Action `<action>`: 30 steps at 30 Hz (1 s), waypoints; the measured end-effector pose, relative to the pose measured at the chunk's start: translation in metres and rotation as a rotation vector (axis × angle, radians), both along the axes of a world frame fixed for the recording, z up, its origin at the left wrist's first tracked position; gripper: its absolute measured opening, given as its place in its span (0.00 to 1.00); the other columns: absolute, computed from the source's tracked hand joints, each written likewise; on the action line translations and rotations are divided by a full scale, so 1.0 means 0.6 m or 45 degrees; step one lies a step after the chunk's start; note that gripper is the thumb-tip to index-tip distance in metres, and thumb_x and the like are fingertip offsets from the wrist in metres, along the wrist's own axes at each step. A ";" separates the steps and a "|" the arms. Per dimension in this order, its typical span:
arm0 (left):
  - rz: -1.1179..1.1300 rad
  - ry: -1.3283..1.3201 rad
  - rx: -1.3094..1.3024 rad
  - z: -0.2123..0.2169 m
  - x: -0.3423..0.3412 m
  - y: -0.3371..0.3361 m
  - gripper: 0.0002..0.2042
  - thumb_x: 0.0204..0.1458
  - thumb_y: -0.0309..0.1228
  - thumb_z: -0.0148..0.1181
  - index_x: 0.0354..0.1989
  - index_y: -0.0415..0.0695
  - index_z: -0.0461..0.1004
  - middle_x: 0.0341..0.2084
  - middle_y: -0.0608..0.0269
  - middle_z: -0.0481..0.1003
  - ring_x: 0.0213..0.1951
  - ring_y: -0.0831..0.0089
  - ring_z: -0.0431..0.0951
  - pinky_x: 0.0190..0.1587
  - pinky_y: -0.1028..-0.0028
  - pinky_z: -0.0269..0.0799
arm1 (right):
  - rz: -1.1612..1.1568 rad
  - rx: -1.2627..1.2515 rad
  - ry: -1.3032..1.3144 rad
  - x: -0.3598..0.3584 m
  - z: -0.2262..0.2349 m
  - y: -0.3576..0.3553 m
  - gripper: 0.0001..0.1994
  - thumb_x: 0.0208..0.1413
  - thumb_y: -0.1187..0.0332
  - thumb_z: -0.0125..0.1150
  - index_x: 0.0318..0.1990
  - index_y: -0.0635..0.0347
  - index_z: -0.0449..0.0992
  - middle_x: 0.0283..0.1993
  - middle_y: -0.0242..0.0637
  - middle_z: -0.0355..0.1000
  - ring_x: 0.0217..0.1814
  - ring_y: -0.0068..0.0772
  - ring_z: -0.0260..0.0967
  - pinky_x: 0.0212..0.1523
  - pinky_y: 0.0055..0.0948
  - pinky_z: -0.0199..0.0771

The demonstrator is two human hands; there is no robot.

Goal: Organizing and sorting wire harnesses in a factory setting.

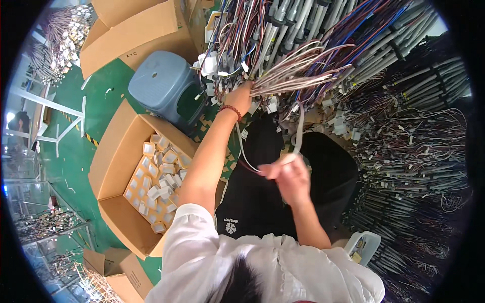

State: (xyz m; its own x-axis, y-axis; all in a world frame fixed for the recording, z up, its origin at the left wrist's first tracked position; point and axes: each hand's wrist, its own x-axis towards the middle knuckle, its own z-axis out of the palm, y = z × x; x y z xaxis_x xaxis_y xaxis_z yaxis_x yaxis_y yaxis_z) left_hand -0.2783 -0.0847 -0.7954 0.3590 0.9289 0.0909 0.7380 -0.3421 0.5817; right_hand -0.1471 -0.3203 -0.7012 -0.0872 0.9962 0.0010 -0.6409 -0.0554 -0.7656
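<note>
My left hand (240,98), with a beaded bracelet at the wrist, is closed round a bundle of thin white and brownish wires (298,76). The wires fan out to the right over a heap of cable harnesses (298,20). Lower down and to the right, my right hand (292,178) is slightly blurred, its thumb and fingers pinched together. A thin pale cable (243,150) runs down from near my left hand to the fingertips of my right. A flat grey strip (300,130) hangs from the harnesses to the top of that hand; whether it is held there is hard to tell.
An open carton (113,166) of small white-and-tan parts stands at my left, near a blue plastic stool (164,81). Another carton (134,38) lies beyond. Stacked harnesses (409,171) fill the right side. A clear plastic bin (365,247) sits by my right elbow.
</note>
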 end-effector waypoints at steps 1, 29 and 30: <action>0.050 -0.041 0.038 0.003 -0.001 -0.001 0.16 0.49 0.26 0.50 0.47 0.41 0.63 0.33 0.42 0.74 0.37 0.47 0.75 0.39 0.54 0.69 | -0.158 -0.029 0.082 0.025 0.006 0.002 0.07 0.61 0.64 0.48 0.39 0.57 0.65 0.25 0.33 0.67 0.31 0.35 0.70 0.44 0.42 0.71; -0.081 0.260 0.061 -0.081 0.050 -0.047 0.16 0.47 0.34 0.58 0.45 0.46 0.69 0.33 0.61 0.77 0.39 0.66 0.77 0.61 0.61 0.46 | 0.073 -0.721 0.208 -0.002 -0.079 -0.114 0.06 0.62 0.68 0.45 0.43 0.57 0.66 0.22 0.29 0.61 0.27 0.29 0.61 0.42 0.33 0.66; -0.062 0.253 0.026 -0.079 0.054 -0.048 0.16 0.47 0.35 0.59 0.45 0.47 0.70 0.33 0.62 0.77 0.39 0.67 0.77 0.62 0.61 0.45 | 0.032 -0.696 0.327 0.012 -0.087 -0.116 0.06 0.62 0.67 0.45 0.42 0.56 0.66 0.21 0.28 0.58 0.25 0.26 0.58 0.39 0.31 0.64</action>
